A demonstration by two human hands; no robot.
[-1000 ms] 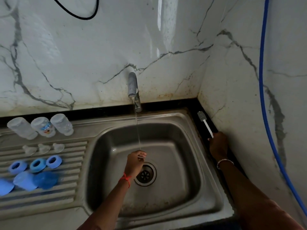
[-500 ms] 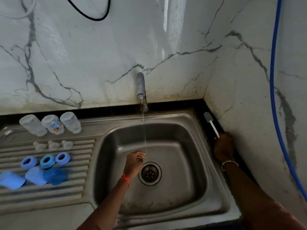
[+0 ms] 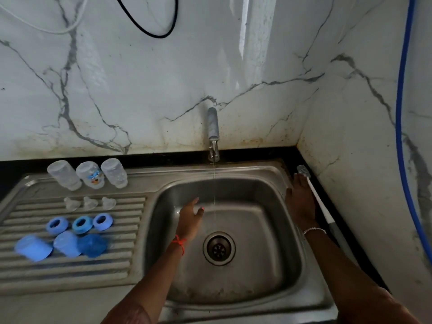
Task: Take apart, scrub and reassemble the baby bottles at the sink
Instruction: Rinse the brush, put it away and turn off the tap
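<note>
**Head view: bottle parts set out left of the sink basin, both hands released**

Left of the sink basin (image 3: 233,288), on the ribbed steel drainboard (image 3: 70,267), the baby bottles lie taken apart in four rows. Farthest back stand three clear bottle bodies (image 3: 90,175) side by side, the middle one bearing a coloured print. In front of them are three clear teats (image 3: 90,203), then three blue screw rings (image 3: 82,225), then three blue caps (image 3: 67,247), the caps touching one another.

Inside the basin, the left hand (image 3: 190,220) hangs over the floor with its fingers (image 3: 195,203) stretched out and holding nothing, just left of the water; a red thread (image 3: 178,242) circles the wrist. A thin stream of water (image 3: 214,188) falls from the tap (image 3: 213,127) behind the basin toward the round drain (image 3: 219,248) in the basin floor.

On the basin's right rim the right hand (image 3: 300,204) lies flat, fingers straight and gripping nothing, with a beaded bracelet (image 3: 314,230) at the wrist. Its outer edge touches the bottle brush (image 3: 320,206), which lies on the black counter (image 3: 268,153) right of the basin, bristle head away from the person.

White marble wall (image 3: 140,90) with grey veins and brownish stains rises behind and right of the basin. A black cable (image 3: 149,31) loops above it, and a blue hose (image 3: 399,113) hangs to the right.
</note>
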